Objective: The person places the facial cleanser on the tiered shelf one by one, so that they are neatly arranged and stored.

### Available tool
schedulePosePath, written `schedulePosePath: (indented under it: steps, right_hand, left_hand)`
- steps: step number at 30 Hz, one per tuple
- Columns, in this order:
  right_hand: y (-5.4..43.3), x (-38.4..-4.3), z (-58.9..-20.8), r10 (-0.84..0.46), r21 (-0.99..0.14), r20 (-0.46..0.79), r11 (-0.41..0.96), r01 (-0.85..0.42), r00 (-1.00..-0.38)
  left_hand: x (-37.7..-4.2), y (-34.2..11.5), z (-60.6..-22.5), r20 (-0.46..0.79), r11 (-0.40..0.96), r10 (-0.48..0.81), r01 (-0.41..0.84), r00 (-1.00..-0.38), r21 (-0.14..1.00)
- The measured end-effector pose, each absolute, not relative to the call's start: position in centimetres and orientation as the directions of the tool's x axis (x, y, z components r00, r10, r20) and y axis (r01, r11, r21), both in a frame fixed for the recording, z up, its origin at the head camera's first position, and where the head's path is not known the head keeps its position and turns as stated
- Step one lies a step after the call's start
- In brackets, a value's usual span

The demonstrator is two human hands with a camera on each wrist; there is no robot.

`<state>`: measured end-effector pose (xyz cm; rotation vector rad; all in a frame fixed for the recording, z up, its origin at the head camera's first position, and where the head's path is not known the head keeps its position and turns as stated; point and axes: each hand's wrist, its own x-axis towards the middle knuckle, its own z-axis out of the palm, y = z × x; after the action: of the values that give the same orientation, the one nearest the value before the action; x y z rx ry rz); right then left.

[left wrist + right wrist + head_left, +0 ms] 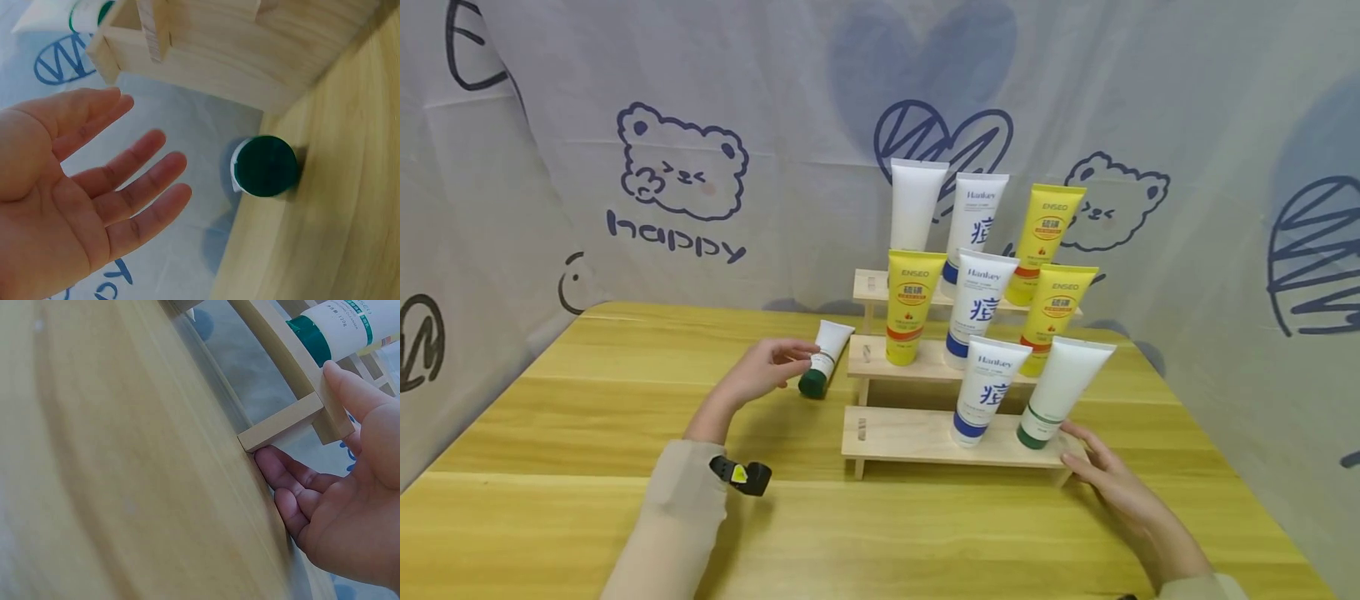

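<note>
My left hand (763, 367) hovers with loosely bent fingers beside a white squeeze tube (832, 340) that lies on the table, its green cap (267, 166) toward me. In the left wrist view a gap shows between the fingers and that tube. At the right end of the three-tier wooden display stand (902, 435), my right hand (1120, 487) holds the lowest shelf. Its thumb (350, 384) lies on the shelf's end, beside a standing white tube with a green cap (1067, 385), and the other fingers curl against the leg (281, 422).
On the lowest tier a Hankey tube (988, 387) stands left of the green-capped one. Yellow ENSEO tubes (913, 304) and white tubes (917, 204) fill the upper tiers. A printed curtain (805, 208) hangs behind the wooden table (587, 400).
</note>
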<state>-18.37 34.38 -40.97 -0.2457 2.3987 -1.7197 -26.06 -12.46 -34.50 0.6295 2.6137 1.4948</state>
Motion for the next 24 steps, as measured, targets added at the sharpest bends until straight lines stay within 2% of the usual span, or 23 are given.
schedulePosePath:
  steps: [8,19,24]
  right_hand:
    - [34.4,-18.4,-40.9,-0.239,-0.949,-0.055,0.314,-0.023,-0.97]
    - [34.2,-18.3,-40.9,-0.238,-0.951,-0.05,0.307,-0.027,-0.97]
    - [34.2,-18.3,-40.9,-0.237,-0.953,-0.051,0.302,-0.023,-0.97]
  left_hand:
    - [-27.7,-12.9,-35.4,0.055,0.453,0.345,0.217,-0.937,0.864]
    - [-30.0,-12.6,-37.1,-0.111,0.39,0.303,0.017,-0.947,0.921]
    - [-30.7,-12.0,-37.4,-0.144,0.423,0.303,-0.002,-0.942,0.906]
